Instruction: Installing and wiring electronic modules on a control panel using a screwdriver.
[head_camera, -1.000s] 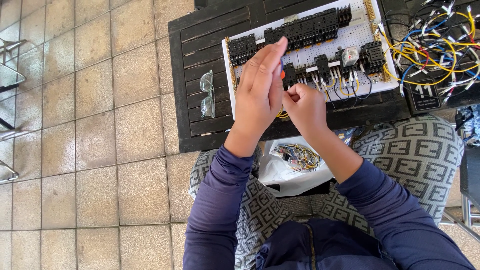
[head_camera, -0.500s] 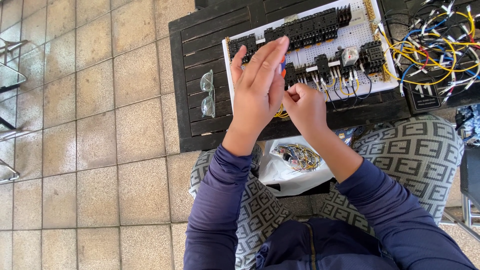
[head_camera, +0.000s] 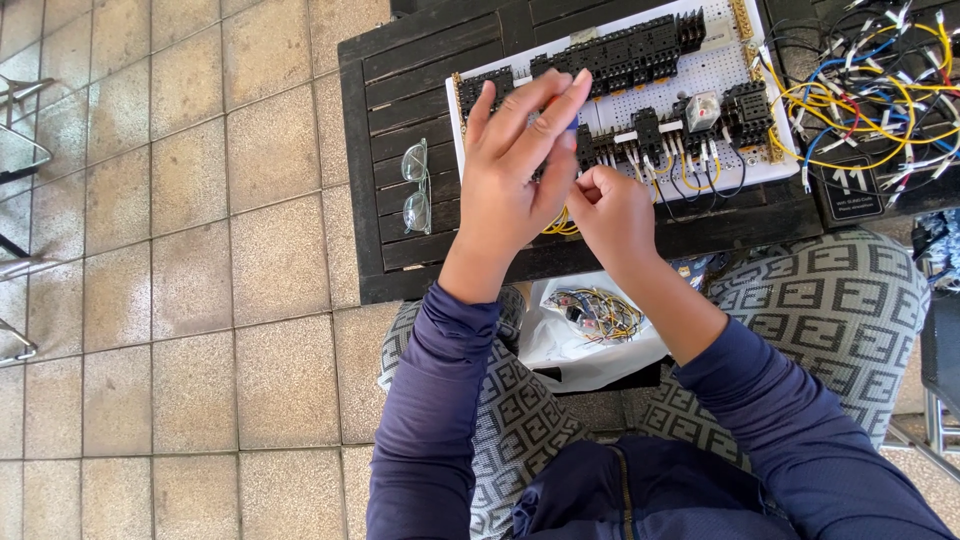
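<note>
My left hand (head_camera: 510, 185) is raised over a white perforated board (head_camera: 735, 75) that carries rows of black terminal blocks (head_camera: 620, 60). Its fingers are stretched out, and a small orange and blue item (head_camera: 572, 118) shows at their tips. My right hand (head_camera: 615, 215) is curled closed just to its right, with its knuckles touching the left palm. A yellow wire (head_camera: 558, 226) loops out between the two hands over the near edge of the dark slatted table (head_camera: 400, 60). What the palms hide cannot be made out.
Clear safety glasses (head_camera: 415, 185) lie on the table left of the board. A tangle of coloured wires (head_camera: 880, 90) lies over a black panel at the right. A white plastic bag of wires (head_camera: 590, 320) sits between my knees. Tiled floor (head_camera: 180, 280) lies to the left.
My left hand's fingers have closed together and tilted a little to the right. My right hand stays pressed against it, and the board has not moved.
</note>
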